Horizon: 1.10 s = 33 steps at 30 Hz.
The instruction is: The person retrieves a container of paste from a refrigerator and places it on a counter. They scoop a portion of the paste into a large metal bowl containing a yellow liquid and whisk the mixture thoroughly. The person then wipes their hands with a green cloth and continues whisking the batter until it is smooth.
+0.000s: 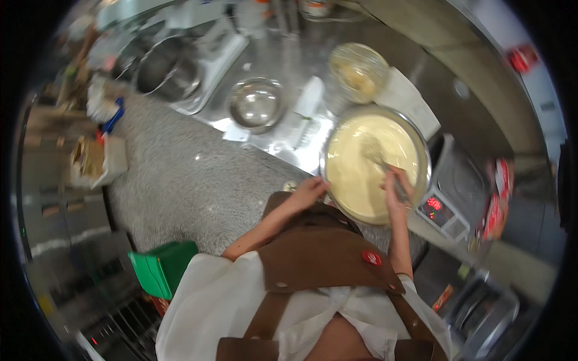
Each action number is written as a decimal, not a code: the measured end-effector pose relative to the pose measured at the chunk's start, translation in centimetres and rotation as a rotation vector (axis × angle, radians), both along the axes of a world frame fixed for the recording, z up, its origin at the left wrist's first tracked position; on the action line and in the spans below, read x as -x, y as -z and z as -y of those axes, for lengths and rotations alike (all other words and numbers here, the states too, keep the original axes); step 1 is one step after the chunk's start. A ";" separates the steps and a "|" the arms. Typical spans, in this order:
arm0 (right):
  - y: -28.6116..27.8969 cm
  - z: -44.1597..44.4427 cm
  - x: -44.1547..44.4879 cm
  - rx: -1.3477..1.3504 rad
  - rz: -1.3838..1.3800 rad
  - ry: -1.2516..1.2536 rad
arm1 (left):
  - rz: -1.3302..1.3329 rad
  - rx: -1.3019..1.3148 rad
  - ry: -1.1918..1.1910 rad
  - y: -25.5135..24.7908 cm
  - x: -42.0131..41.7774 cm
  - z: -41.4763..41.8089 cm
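Observation:
A wide steel mixing bowl (427, 167) holds smooth pale yellow batter (354, 176). My right hand (397, 187) grips the handle of a wire whisk (372, 149), its wires dipping into the batter. At the bowl's near left rim is my left hand (314, 188), fingers curled against the edge; its thumb and fingers appear to pinch the rim. Beyond the bowl, a clear bowl (359, 72) under plastic film contains something yellowish. An open steel bowl (256, 104) rests to the left on the steel counter.
A digital scale (445, 212) with a lit red display stands right of the mixing bowl. Large steel pots (167, 70) and a white tray (221, 74) occupy the back left. On the left are a white box (110, 158) and a green bin (165, 268). Red packets (496, 203) lie far right.

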State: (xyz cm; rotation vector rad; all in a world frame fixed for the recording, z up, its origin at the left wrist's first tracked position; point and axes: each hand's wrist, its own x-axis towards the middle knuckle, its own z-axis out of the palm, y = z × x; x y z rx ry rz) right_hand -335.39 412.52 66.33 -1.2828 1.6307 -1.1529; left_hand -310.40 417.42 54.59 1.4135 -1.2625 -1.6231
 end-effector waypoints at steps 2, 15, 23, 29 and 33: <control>-1.7 -1.7 0.8 -0.049 -0.068 -0.209 | -0.060 -0.133 -0.019 -3.4 0.2 0.0; -2.7 -3.4 2.7 -0.258 0.030 -0.116 | -0.030 -0.226 0.003 -5.3 0.2 0.6; 0.9 0.2 0.8 -0.103 0.175 0.177 | -0.044 -0.261 0.001 -6.3 0.7 1.0; -2.9 -2.7 6.5 -0.363 0.003 0.179 | -0.046 -0.273 -0.034 -5.6 0.2 0.5; -1.0 0.4 4.1 -0.074 0.111 0.378 | -0.071 -0.257 0.002 -5.9 0.5 1.0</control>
